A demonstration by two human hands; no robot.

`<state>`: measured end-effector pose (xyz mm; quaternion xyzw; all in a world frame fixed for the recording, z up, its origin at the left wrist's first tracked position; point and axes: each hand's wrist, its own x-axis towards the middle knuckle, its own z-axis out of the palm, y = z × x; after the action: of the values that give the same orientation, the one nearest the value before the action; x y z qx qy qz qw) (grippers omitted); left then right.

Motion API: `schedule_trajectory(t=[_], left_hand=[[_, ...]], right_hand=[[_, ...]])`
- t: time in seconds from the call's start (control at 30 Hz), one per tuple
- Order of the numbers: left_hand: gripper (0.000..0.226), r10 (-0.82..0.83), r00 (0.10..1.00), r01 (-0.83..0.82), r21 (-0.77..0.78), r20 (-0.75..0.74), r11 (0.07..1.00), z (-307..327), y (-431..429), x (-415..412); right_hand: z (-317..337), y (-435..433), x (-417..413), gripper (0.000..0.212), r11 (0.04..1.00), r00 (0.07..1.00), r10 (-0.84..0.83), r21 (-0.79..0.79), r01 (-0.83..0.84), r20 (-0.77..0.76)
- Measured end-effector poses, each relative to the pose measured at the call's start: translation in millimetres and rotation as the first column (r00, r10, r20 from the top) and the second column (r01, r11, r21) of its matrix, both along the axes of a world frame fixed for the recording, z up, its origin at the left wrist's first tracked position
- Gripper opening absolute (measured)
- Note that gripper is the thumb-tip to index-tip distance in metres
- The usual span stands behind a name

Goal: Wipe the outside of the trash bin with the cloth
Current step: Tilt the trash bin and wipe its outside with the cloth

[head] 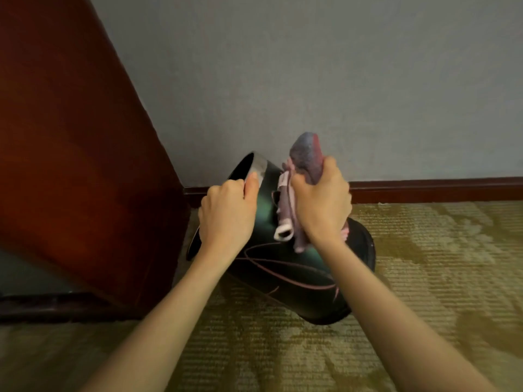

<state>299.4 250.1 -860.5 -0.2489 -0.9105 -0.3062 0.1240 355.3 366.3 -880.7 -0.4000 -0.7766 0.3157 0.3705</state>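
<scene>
A dark green-black trash bin (271, 267) with thin pink line patterns is tilted, its open mouth toward the upper left and its base toward the lower right on the carpet. My left hand (226, 216) grips the bin's rim, thumb on the outside. My right hand (322, 205) is closed around a bunched pink and grey-blue cloth (307, 158), which hangs down against the bin's upper side wall. A white loop of the cloth dangles below my fist.
A reddish-brown wooden cabinet (70, 154) stands close on the left of the bin. A grey wall (311, 66) with a dark red baseboard (435, 189) runs right behind it. Patterned olive carpet (424, 278) covers the floor.
</scene>
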Motion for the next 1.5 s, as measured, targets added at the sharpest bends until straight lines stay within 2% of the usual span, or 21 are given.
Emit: schedule_trajectory(t=[0.1, 0.27, 0.37, 0.5, 0.7, 0.83, 1.03, 1.17, 1.3, 1.5], left_hand=[[0.054, -0.003, 1.000, 0.002, 0.037, 0.031, 0.999, 0.4, -0.8, -5.8], [0.052, -0.096, 0.993, 0.089, 0.090, 0.069, 0.992, -1.6, -8.7, -3.4], [0.049, -0.154, 0.988, 0.152, 0.071, 0.026, 0.986, -1.5, -9.0, -2.7], [0.045, -0.243, 0.967, 0.240, -0.048, -0.073, 0.970, -2.4, -11.8, 3.8], [0.049, -0.243, 0.969, 0.245, 0.039, -0.054, 0.969, -0.9, -10.2, 16.6], [0.050, -0.242, 0.969, 0.244, 0.023, -0.058, 0.970, -1.4, -3.3, 20.8], [0.049, -0.239, 0.970, 0.235, 0.081, 0.042, 0.969, -3.3, 8.2, 16.8], [0.049, -0.209, 0.973, 0.201, 0.081, 0.100, 0.976, -0.5, 14.9, 7.4], [0.050, -0.190, 0.976, 0.183, 0.075, 0.105, 0.980, 0.3, 15.0, 0.8], [0.051, -0.248, 0.969, 0.246, 0.089, 0.018, 0.965, 0.2, 0.9, 11.0]], right_hand=[[-7.4, -34.5, 14.0, 0.043, 0.999, 0.989, 0.030, 0.041, -0.025, -0.145], [-6.0, -35.8, 15.2, 0.033, 0.998, 0.988, 0.061, 0.016, -0.060, -0.139], [0.4, -26.3, 8.5, 0.027, 0.998, 0.994, 0.054, 0.014, -0.053, -0.093], [15.1, -2.7, -13.0, 0.027, 0.997, 0.999, 0.049, -0.057, -0.047, 0.024], [23.7, 39.0, -48.0, 0.047, 0.952, 0.965, 0.140, -0.300, -0.068, 0.224], [25.0, 54.9, -51.0, 0.051, 0.927, 0.948, 0.157, -0.372, -0.045, 0.278], [22.1, 40.9, -29.1, 0.036, 0.972, 0.983, 0.041, -0.233, 0.002, 0.178], [20.5, 8.6, -4.9, 0.029, 0.994, 0.999, -0.032, -0.103, 0.033, 0.011], [7.8, -28.7, 19.2, 0.033, 0.999, 0.983, -0.007, -0.044, -0.001, -0.183], [10.3, -20.7, 17.6, 0.024, 0.998, 0.991, 0.041, -0.043, -0.047, -0.129]])
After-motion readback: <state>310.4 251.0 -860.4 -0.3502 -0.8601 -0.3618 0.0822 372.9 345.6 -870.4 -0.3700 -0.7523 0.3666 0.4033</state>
